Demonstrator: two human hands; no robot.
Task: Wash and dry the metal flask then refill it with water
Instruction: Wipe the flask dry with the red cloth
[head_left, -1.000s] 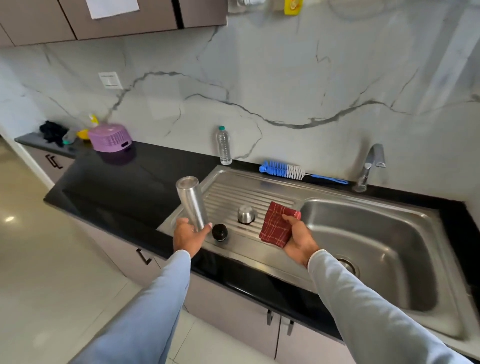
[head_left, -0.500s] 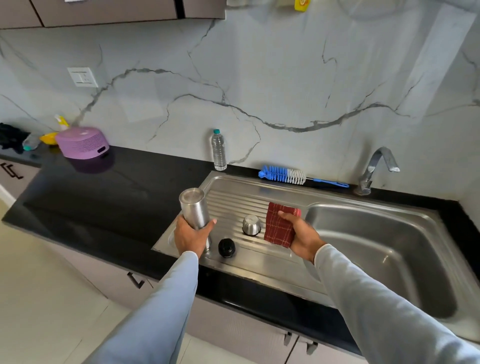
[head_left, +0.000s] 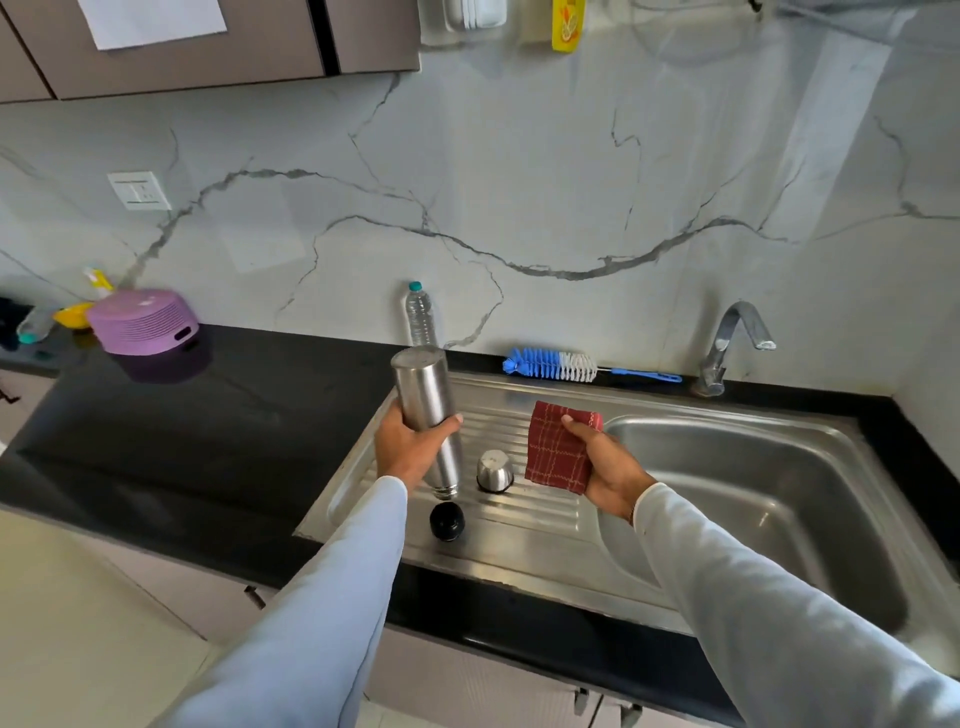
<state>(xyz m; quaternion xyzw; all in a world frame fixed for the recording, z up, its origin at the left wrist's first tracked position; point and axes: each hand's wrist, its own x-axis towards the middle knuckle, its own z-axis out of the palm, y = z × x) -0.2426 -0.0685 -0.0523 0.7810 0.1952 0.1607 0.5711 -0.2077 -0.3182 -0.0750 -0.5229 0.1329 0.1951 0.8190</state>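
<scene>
My left hand (head_left: 410, 447) grips the metal flask (head_left: 428, 405) around its middle, holding it upside down above the ribbed drainboard (head_left: 524, 525), its mouth pointing down. Just below the mouth a black stopper (head_left: 447, 521) stands on the drainboard. The flask's steel cap cup (head_left: 494, 470) sits inverted beside it. My right hand (head_left: 608, 467) holds a folded red checked cloth (head_left: 558, 449) over the drainboard, apart from the flask.
The sink basin (head_left: 779, 499) lies to the right with a tap (head_left: 727, 343) behind it. A blue and white bottle brush (head_left: 550, 362) and a clear plastic water bottle (head_left: 421, 314) rest at the wall. A purple container (head_left: 143, 322) stands on the black counter (head_left: 182, 441).
My left hand has lifted the flask and moved it right, over the drainboard above the black stopper. The right hand keeps the cloth in much the same place.
</scene>
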